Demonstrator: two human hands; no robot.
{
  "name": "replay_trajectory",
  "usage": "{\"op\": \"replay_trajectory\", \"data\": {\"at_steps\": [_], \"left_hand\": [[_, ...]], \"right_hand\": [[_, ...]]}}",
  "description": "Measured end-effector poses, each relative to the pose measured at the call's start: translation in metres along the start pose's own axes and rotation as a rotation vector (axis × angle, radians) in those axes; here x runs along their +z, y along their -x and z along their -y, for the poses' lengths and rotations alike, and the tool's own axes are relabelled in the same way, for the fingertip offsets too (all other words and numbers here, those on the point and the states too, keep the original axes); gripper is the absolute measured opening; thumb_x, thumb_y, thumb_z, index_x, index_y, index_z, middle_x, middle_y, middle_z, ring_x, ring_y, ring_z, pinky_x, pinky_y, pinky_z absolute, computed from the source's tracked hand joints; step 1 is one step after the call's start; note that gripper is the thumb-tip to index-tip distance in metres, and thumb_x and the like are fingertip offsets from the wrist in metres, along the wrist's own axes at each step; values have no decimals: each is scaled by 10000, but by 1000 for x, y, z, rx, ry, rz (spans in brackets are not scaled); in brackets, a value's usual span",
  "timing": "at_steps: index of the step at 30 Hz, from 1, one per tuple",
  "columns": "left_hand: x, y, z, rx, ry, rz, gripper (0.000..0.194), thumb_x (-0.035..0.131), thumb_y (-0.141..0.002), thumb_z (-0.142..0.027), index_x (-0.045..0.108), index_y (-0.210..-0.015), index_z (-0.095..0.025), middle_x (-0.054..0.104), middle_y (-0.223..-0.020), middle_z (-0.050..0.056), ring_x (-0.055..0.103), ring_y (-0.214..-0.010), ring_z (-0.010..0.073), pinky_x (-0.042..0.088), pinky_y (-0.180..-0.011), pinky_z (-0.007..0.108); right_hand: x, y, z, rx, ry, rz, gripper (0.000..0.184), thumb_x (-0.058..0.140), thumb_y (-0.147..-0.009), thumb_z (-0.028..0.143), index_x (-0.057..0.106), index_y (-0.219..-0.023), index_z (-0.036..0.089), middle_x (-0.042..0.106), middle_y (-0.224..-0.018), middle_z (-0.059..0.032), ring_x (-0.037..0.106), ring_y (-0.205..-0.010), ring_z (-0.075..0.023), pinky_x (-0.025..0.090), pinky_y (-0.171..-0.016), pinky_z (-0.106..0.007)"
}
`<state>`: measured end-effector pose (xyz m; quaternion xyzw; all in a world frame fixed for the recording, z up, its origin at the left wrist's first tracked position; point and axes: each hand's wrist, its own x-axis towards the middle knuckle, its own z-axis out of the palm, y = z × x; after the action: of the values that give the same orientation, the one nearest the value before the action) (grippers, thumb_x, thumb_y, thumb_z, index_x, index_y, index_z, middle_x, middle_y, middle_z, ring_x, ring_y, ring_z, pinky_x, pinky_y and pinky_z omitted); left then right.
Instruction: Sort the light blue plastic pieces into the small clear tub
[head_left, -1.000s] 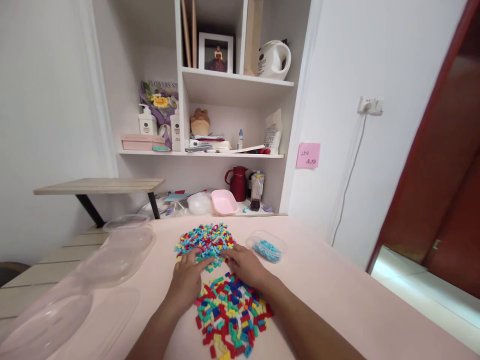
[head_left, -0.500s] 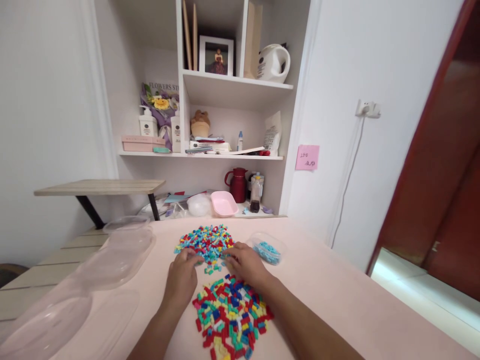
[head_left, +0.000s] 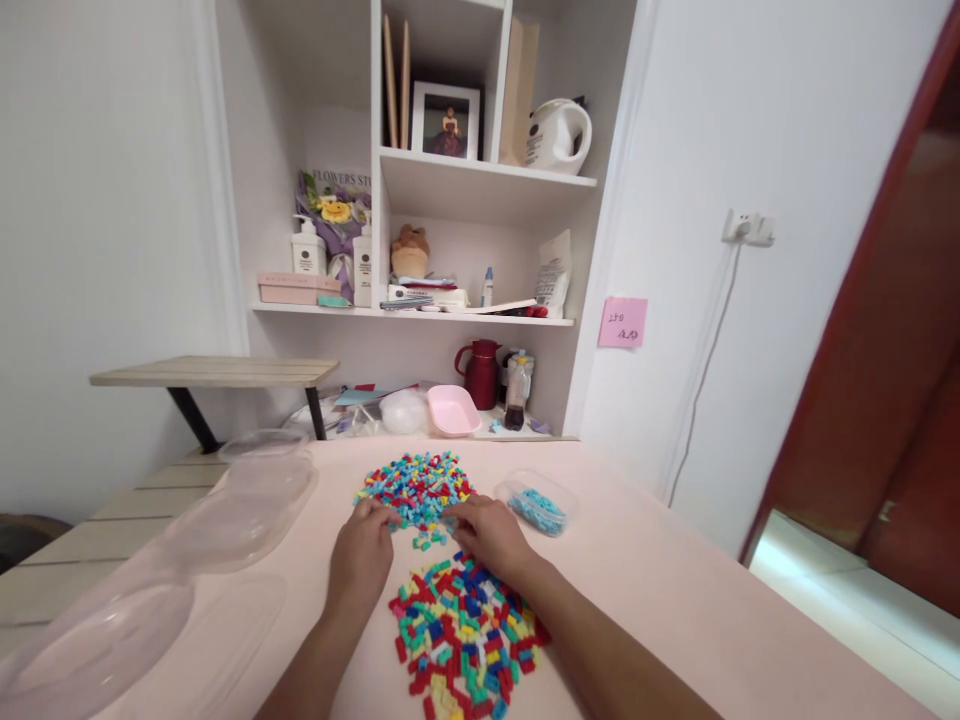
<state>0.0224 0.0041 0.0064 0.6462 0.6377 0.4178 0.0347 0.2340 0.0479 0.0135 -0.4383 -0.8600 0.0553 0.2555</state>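
By far brick pile (head_left: 420, 485) with left hand (head_left: 360, 555) and right hand (head_left: 491, 535); can't tell if pinching with fingers. Probably light, hard; pinch brick sides.

Two hands (head_left: 361, 555) (head_left: 491, 538), two brick piles (head_left: 420, 485) (head_left: 469, 632), one pink tub (head_left: 454, 410), one red jug (head_left: 481, 377)

Pale pink tabletop (head_left: 645, 610) is carrying everything here. Far pile (head_left: 420, 485) of small multicolor bricks is sitting near back edge, a few loose bricks (head_left: 429, 541) spilling off its near side. Near pile (head_left: 469, 630), bigger-looking bricks, mixed colors, is lying closer to camera. Clear tub (head_left: 505, 493) is standing right of far pile, holding blue pieces (head_left: 538, 510). Clear plastic pieces (head_left: 251, 515) are lying along left side, exact outlines hard to tell.
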Motion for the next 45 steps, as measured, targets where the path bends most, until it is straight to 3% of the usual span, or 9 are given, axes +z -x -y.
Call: {"op": "replay_trajectory", "data": {"at_steps": [8,14,19,25,31,37,40,45], "left_hand": [[-5,-2,0,-90,39,-24,319,405,-766,-61,678,-763,-227,651,-927,13,612,-895,151,440,-788,256],[-6,-2,2,-105,47,-53,326,385,-757,-92,681,-750,-230,666,-907,11,626,-857,159,455,-765,267],[-7,-2,2,-111,81,-86,302,401,-732,-111,679,-701,-227,673,-873,10,631,-804,160,470,-755,268],[-4,-4,6,-138,97,-61,302,392,-745,-140,682,-724,-224,679,-897,10,638,-793,164,472,-733,276],[-5,-4,6,-151,120,-46,288,400,-750,-161,680,-722,-222,688,-881,3,647,-752,155,474,-697,264],[-6,-4,6,-166,110,-33,286,394,-755,-176,674,-721,-225,691,-902,-1,652,-729,151,473,-664,260],[-5,-4,6,-158,109,-34,287,391,-747,-167,669,-704,-224,689,-894,0,651,-728,149,475,-660,257],[-6,-3,5,-139,112,-45,294,379,-755,-167,664,-709,-221,685,-897,3,649,-742,149,473,-656,255]], "right_hand": [[0,-1,1,-19,-5,52,260,537,-789,151,717,-924,280,699,-996,-14,600,-975,-171,394,-887,-269],[-3,1,4,-8,-19,16,252,538,-793,145,717,-902,284,702,-957,-11,598,-955,-179,391,-880,-284],[-19,1,-6,18,-88,-162,227,537,-840,181,710,-959,266,693,-967,-33,584,-948,-191,396,-875,-310],[-51,9,-37,206,-112,-409,212,517,-855,237,707,-950,248,682,-914,-43,576,-875,-195,404,-858,-337],[-61,16,-52,373,-40,-505,250,479,-846,250,702,-960,251,656,-906,-42,561,-878,-199,403,-843,-345],[-60,16,-49,385,-79,-585,291,466,-831,229,682,-1026,249,623,-933,-36,579,-810,-168,428,-773,-308],[-52,13,-41,261,-188,-544,269,470,-836,228,699,-977,232,646,-888,-38,592,-772,-165,445,-753,-296],[-30,8,-19,48,-311,-275,215,513,-826,214,718,-885,235,692,-865,-28,615,-794,-165,454,-768,-284]]}}
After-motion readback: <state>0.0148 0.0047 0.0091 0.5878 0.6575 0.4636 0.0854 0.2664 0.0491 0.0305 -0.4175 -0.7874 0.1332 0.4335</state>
